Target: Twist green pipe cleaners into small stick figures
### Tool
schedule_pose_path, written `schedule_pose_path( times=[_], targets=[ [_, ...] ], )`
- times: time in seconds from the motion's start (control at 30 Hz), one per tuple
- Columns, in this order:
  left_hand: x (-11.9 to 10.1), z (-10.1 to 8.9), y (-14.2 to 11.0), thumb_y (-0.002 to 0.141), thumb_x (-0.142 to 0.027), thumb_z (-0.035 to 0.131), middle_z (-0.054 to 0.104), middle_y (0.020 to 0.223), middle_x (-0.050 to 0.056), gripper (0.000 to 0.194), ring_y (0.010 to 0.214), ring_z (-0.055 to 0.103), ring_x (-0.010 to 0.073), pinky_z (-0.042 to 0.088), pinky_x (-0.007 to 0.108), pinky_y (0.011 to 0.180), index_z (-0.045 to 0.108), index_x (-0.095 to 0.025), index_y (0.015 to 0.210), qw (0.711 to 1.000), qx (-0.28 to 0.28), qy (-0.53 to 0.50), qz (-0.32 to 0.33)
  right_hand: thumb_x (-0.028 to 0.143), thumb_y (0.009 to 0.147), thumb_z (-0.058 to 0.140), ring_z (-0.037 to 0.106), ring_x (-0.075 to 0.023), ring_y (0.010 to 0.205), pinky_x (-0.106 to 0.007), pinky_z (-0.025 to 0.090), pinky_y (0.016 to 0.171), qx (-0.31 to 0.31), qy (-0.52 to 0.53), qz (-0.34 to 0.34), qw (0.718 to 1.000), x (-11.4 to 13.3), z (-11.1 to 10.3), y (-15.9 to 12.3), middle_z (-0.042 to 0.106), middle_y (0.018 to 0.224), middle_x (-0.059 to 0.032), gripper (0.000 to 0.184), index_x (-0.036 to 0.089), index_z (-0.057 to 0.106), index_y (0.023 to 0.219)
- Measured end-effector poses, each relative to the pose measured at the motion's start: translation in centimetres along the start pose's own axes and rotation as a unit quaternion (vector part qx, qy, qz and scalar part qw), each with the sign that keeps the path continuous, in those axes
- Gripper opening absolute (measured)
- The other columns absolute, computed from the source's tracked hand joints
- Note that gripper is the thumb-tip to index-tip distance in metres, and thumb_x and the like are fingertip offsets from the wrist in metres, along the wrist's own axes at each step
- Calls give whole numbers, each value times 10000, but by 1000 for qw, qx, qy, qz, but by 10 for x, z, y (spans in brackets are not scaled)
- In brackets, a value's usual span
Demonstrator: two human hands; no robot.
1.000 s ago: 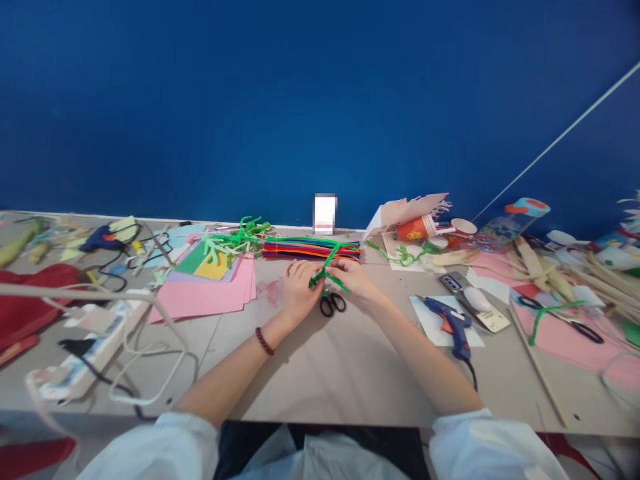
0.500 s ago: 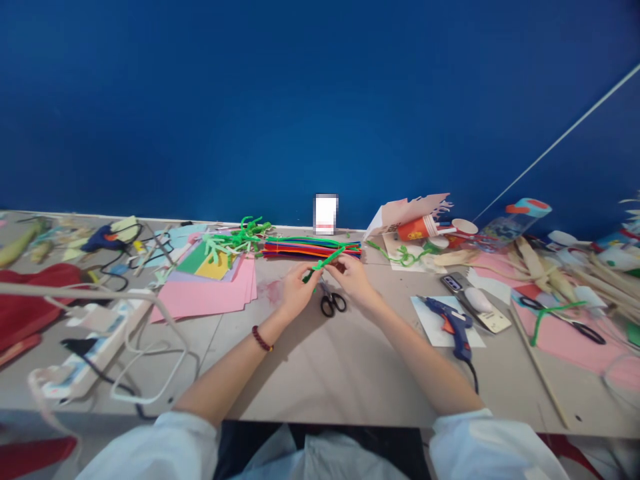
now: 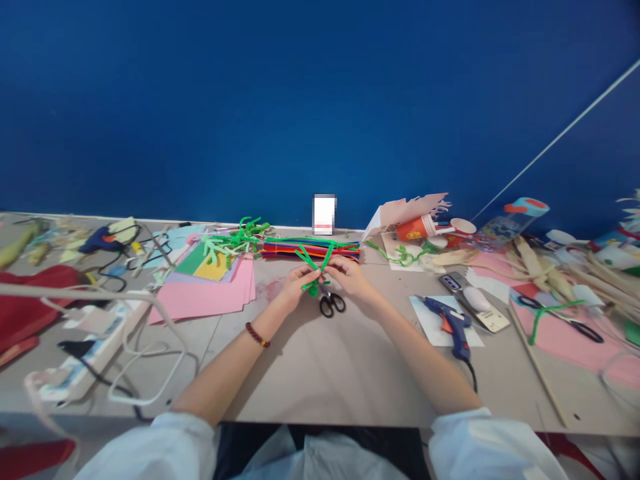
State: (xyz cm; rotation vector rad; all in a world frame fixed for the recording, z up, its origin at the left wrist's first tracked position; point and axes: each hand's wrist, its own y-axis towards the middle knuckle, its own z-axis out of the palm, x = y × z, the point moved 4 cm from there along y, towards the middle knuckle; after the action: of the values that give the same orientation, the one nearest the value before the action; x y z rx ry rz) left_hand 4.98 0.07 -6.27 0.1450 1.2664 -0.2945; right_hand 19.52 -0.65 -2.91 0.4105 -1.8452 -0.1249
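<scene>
My left hand (image 3: 293, 285) and my right hand (image 3: 350, 275) meet over the middle of the table, both pinching a twisted green pipe cleaner (image 3: 314, 270). Its two free ends stick up in a V between the hands and a small curl hangs below. Black-handled scissors (image 3: 331, 303) lie on the table just under the hands. A bundle of coloured pipe cleaners (image 3: 310, 249) lies right behind them. A dark bead bracelet sits on my left wrist.
Pink and coloured paper sheets (image 3: 207, 287) lie to the left, with loose green pipe cleaners (image 3: 235, 239) on them. A blue glue gun (image 3: 453, 323) rests on white paper at right. A power strip with cables (image 3: 95, 347) sits at left. Cups, wooden sticks and another pair of scissors (image 3: 560, 319) crowd the right.
Both hands have kept turning the green pipe cleaner: its ends, earlier slanting sideways and downward, now point up in a V. The hands stayed close together above the scissors.
</scene>
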Motion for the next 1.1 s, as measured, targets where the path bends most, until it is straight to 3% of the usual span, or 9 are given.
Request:
schedule_pose_path(
  times=[0.23,0.37,0.43,0.53,0.6,0.67,0.77,0.93,1.1],
  targets=[
    [4,8,-3,725,-300,717,601,585,50,181,611,602,163,490,287,599,641,-160,638,980,82,-149,-104,444,796,602,611,-151,635,-295,502,620,-2,105,29,994,-4,11,-3,611,725,-6,247,215,527,743],
    [6,11,-4,780,-267,622,606,609,48,168,609,600,155,490,276,610,625,-137,674,973,50,-181,-132,410,795,607,594,-150,598,-287,473,585,-29,86,15,996,1,8,-4,613,679,-4,232,208,533,707],
    [4,9,-3,806,-329,569,635,688,57,211,659,612,169,488,291,641,625,-143,723,986,-11,-152,-71,393,780,612,571,-145,595,-282,450,583,-68,50,16,996,2,2,-3,600,654,0,225,204,536,684],
    [-9,1,-10,833,-390,540,650,922,68,260,879,617,194,477,329,807,617,-174,956,982,-132,23,136,385,746,620,500,-127,572,-268,411,563,-122,8,30,992,1,-5,-2,569,640,9,214,201,543,668],
    [-20,2,-20,800,-381,619,614,1092,89,367,1044,572,217,435,368,925,567,-194,1112,917,-186,211,281,388,738,609,467,-120,553,-260,393,543,-133,10,38,990,-1,-4,-2,550,623,15,212,201,542,662],
    [-24,8,-30,770,-343,675,595,1135,102,413,1102,544,235,415,393,964,558,-201,1140,828,-181,365,385,383,734,599,467,-120,550,-255,394,538,-132,25,44,990,-4,-1,-3,539,608,18,204,201,541,660],
    [-21,18,-35,820,-274,620,619,1027,86,257,1015,575,215,458,363,899,598,-201,1065,763,-123,462,434,344,719,594,489,-123,559,-250,408,548,-118,39,52,991,-6,5,-6,545,611,17,164,195,555,659],
    [-22,16,-31,856,-275,574,612,904,42,152,809,589,148,496,278,747,598,-194,982,822,-139,407,372,336,710,616,484,-119,546,-245,392,535,-119,37,60,990,-8,8,-8,563,605,13,165,185,583,651],
    [-20,12,-27,844,-276,578,690,884,37,136,783,637,149,508,281,773,668,-211,923,862,-125,384,308,373,727,630,505,-128,565,-251,396,545,-110,34,60,992,-10,7,-7,594,627,0,202,179,610,672]
  ],
)
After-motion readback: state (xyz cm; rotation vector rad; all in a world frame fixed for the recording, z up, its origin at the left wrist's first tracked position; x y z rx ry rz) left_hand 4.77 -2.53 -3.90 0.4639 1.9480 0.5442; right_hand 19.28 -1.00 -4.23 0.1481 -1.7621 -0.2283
